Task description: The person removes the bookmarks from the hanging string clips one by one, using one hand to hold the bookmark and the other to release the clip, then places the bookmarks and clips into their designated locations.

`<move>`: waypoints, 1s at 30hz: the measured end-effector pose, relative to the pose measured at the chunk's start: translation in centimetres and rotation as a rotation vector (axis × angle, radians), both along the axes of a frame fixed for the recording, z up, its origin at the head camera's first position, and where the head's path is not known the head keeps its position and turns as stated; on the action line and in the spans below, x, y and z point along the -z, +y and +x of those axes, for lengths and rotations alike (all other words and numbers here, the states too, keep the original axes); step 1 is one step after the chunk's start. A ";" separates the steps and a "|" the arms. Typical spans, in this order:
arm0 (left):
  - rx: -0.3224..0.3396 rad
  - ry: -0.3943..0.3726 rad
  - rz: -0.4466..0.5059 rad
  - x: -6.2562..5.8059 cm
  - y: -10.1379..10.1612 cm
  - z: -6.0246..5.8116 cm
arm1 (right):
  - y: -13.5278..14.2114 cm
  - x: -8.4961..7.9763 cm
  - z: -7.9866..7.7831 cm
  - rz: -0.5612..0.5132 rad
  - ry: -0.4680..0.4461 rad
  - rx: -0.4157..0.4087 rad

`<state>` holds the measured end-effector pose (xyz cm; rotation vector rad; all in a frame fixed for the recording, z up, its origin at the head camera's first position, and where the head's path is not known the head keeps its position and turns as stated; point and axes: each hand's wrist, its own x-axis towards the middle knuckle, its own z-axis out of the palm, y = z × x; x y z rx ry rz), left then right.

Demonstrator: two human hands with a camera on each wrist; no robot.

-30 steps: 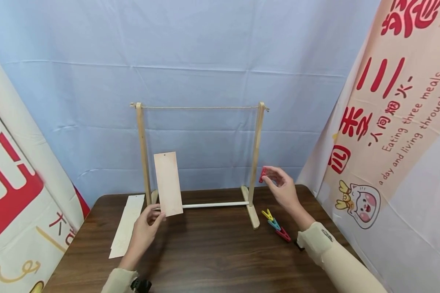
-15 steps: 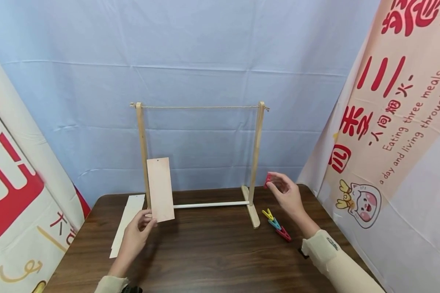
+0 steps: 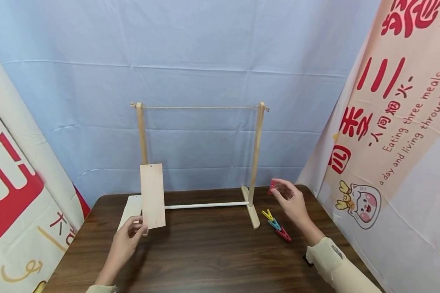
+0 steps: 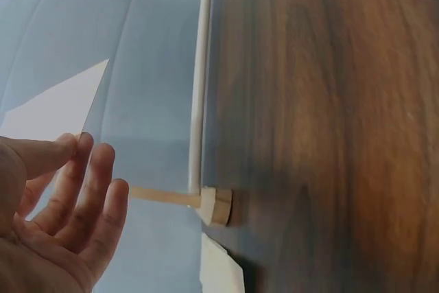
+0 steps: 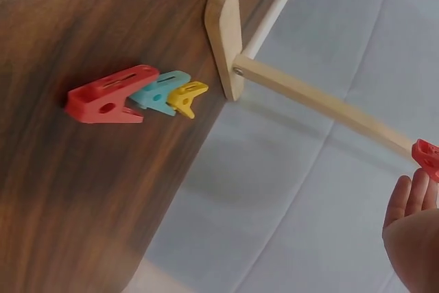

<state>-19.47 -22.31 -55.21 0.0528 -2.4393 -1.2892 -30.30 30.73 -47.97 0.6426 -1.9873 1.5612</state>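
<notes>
My left hand (image 3: 126, 239) pinches the lower left corner of a pale rectangular card (image 3: 152, 196), which has a small hole near its top edge. The card stands upright in the air, overlapping the left post of a wooden rack (image 3: 256, 146) in the head view. In the left wrist view, thumb and fingertips meet on the card's corner (image 4: 58, 104). My right hand (image 3: 291, 201) pinches a red clothespin (image 3: 271, 186) to the right of the rack. Only part of that clothespin shows at the edge of the right wrist view.
A string (image 3: 201, 107) runs between the rack's post tops, a white rod (image 3: 205, 205) low between them. More pale cards (image 3: 132, 209) lie on the brown table (image 3: 212, 252) at left. Yellow (image 3: 267, 214), blue (image 3: 274, 223) and red (image 3: 283, 234) clothespins lie at right.
My left hand has moved left and down toward me with the card, which now covers part of the left post and the cards behind. My right hand has moved right and down with the red clothespin.
</notes>
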 end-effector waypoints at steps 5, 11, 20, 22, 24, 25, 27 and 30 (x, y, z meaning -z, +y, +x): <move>-0.014 -0.016 -0.040 0.3 -0.7 0.6 | 0.5 0.5 0.2 0.012 -0.006 0.008; -0.009 -0.056 -0.066 0.4 -1.5 1.2 | 1.1 0.9 0.5 0.021 -0.008 0.053; -0.027 -0.003 -0.102 0.8 -3.0 2.1 | 0.7 0.0 2.1 0.040 0.019 0.080; -0.023 0.008 -0.112 0.9 -3.4 2.3 | 1.0 0.3 2.2 0.051 0.025 0.094; -0.021 0.018 -0.118 1.0 -3.7 2.6 | 1.4 0.9 2.0 0.072 0.034 0.108; -0.020 0.022 -0.122 1.0 -3.9 2.7 | 1.6 1.2 1.9 0.082 0.035 0.110; -0.020 0.026 -0.132 1.1 -4.3 3.0 | 2.1 1.8 1.7 0.104 0.038 0.115; -0.026 0.017 -0.143 1.2 -4.9 3.4 | 2.6 2.3 1.6 0.121 0.042 0.109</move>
